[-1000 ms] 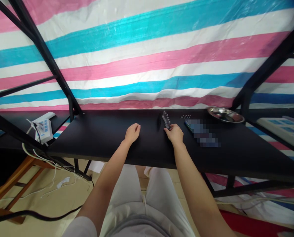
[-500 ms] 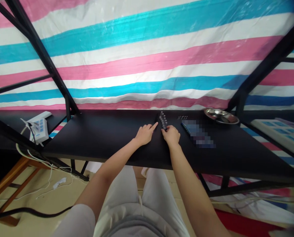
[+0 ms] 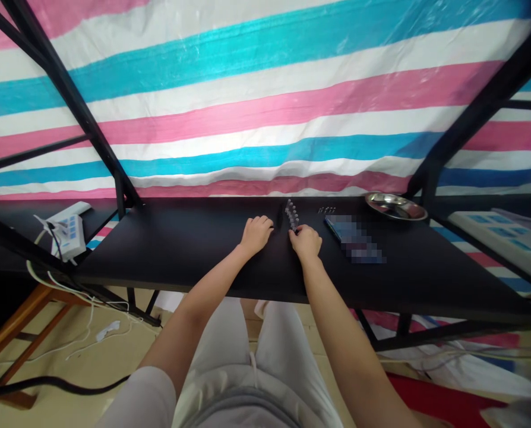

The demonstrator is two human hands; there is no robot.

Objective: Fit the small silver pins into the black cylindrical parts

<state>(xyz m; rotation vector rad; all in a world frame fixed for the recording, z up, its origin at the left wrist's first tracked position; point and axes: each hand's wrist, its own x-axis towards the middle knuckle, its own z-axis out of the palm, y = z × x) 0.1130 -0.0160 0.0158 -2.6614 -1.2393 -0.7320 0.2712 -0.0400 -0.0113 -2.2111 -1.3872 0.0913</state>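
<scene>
A dark strip bearing two rows of small clear-grey knobs (image 3: 291, 214) stands on the black table. At its near end, the thumb and fingers of my right hand (image 3: 306, 242) are closed on it. My left hand (image 3: 256, 234) rests on the tabletop to the left, apart from the strip, its fingers curled in. Whatever may be under those fingertips is too dark to make out. Between the hands and a little farther back is a narrow black piece (image 3: 280, 215), hard to tell from the table. Several tiny light pieces (image 3: 326, 210) lie to the right of the strip.
A phone-like slab (image 3: 354, 239), blurred out, lies right of my right hand. Behind it sits a shiny metal dish (image 3: 395, 206). A white power strip (image 3: 69, 235) with cables is at far left. Black frame posts (image 3: 81, 110) flank the black table (image 3: 180, 249), before a striped sheet (image 3: 265, 119).
My left hand has drawn in its pointing index finger and shifted slightly left and back, away from the strip. My right hand stays at the strip's near end.
</scene>
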